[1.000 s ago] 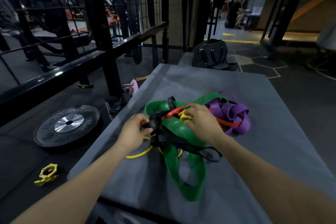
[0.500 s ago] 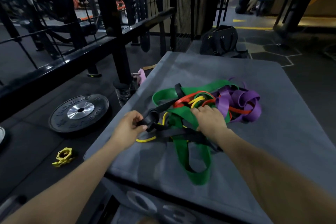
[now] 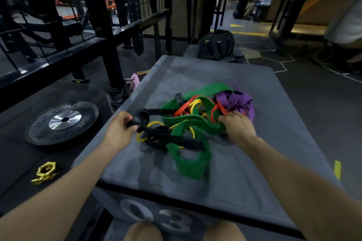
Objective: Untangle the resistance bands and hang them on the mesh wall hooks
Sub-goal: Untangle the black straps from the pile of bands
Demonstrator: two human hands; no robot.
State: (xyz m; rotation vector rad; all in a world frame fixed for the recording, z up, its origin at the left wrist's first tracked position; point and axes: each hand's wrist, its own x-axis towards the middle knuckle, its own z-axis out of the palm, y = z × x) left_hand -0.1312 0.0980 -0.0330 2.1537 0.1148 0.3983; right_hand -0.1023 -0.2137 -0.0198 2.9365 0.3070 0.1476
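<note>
Left fingers (image 3: 131,127) pinching black band (image 3: 156,112), tangled bands (image 3: 197,121) on grey box (image 3: 244,172)

Gym: weight plate (image 3: 62,122), rack (image 3: 98,25)

Left hand (image 3: 119,131) drew black band (image 3: 148,112) leftward; right hand (image 3: 238,127) shifted toward purple band (image 3: 238,101).

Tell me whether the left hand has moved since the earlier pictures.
Yes. The left hand, gripping the black rubber band, has pulled left, away from the tangle, toward the grey padded box's left edge.
</note>
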